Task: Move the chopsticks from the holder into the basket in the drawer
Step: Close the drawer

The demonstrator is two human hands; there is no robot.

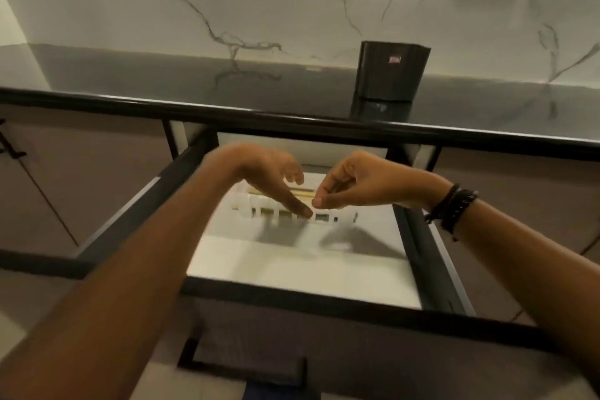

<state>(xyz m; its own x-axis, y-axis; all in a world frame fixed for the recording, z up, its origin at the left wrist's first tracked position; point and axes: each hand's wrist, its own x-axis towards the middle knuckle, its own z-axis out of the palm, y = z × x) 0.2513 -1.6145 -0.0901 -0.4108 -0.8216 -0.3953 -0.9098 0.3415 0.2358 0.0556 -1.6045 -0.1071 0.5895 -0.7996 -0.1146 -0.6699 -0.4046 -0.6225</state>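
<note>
Head view, looking down into an open drawer [431, 269] below the dark, glossy worktop [162, 84]. We see both bare hands held over a white slotted basket [259, 209] that sits toward the back of the drawer on its pale floor. The left hand [272, 175] has its grip spread, the thumb stretched down to the basket's near wall and the fingers loosely fanned above it. The right hand [354, 182] has its grip curled, thumb and fingertips drawn close together just beside the left thumb; we cannot tell whether anything is pinched between them. The chopsticks [300, 193] show as thin, pale golden sticks lying lengthwise inside the basket, partly hidden by both hands. The holder [389, 75], a dark, matte, ribbed box with a small red label, stands upright on the worktop by the wall, well apart from the hands. Behind it rises a white marble wall [292, 10] with grey veins. The drawer frame is black and straight-edged. Dark bracelets [451, 208] circle the right wrist. The picture is slightly blurred around the hands.
</note>
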